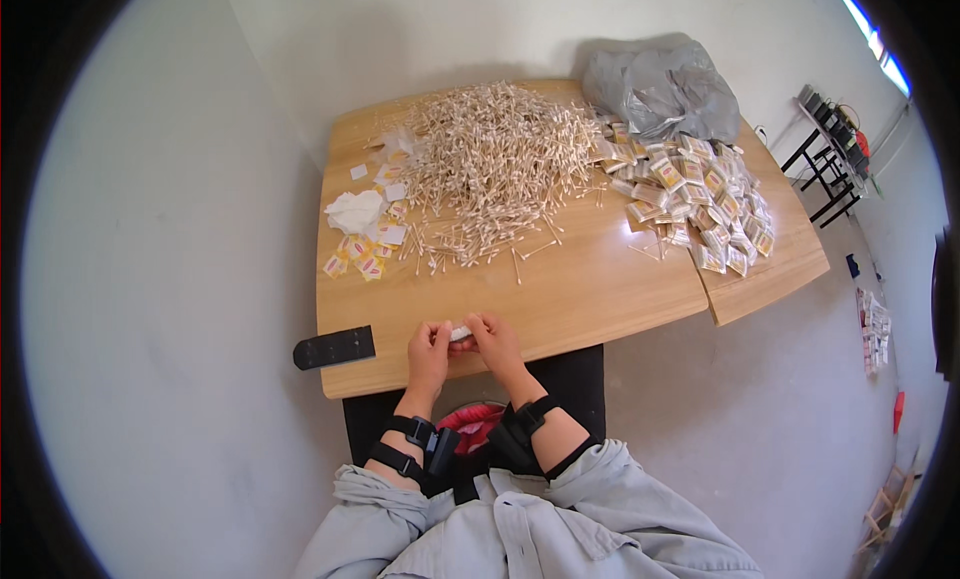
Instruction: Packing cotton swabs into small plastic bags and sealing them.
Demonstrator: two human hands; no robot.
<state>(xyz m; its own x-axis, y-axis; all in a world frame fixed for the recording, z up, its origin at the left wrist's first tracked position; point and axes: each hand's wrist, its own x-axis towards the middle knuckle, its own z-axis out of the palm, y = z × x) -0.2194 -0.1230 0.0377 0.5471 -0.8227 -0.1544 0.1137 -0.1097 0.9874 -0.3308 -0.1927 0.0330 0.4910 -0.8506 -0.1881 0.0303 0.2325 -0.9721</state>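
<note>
A packing workroom is shown by the wooden table (570,304), where cotton swabs (500,159) are heaped beside small packets (705,199); the far stand's (828,143) load (838,125) cannot be made out.

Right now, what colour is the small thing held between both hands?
The small held thing looks white, best seen in the head view.

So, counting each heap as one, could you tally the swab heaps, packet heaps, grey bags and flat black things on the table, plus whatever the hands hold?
Swab heap: 1
Packet heap: 1
Grey plastic bag: 1
Flat black thing: 1
Small white thing between left hand and right hand: 1
Total: 5
</note>
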